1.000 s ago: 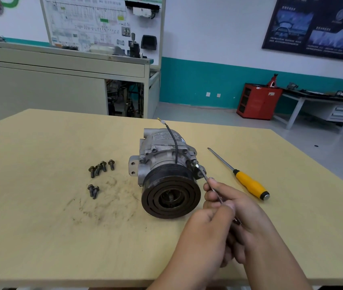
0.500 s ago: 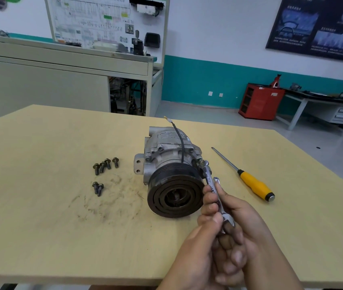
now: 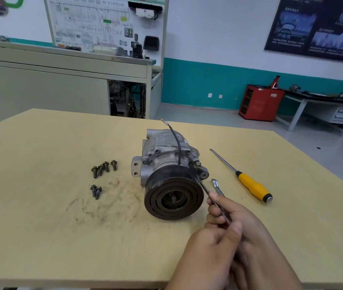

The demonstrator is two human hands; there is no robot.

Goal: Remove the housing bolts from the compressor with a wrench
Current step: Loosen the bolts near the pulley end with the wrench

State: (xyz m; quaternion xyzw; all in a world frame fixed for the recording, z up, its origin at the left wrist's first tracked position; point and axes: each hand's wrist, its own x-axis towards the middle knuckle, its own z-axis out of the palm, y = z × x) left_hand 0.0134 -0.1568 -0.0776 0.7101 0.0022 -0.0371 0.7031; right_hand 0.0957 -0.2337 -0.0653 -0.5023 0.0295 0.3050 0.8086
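Compressor [image 3: 166, 155] lies mid-table [image 3: 41, 237], pulley end towards the person, long axis running away. Just to its right, right hand [image 3: 229, 212] and left hand [image 3: 212, 250] both curl tight around the wrench [image 3: 216, 186]. The wrench slants away and leftward, tip near the bolt [image 3: 198, 164] but off it.

Dull cast-metal compressor [image 3: 166, 151], shiny metal wrench [image 3: 216, 186], smudged matt wooden table [image 3: 41, 227].
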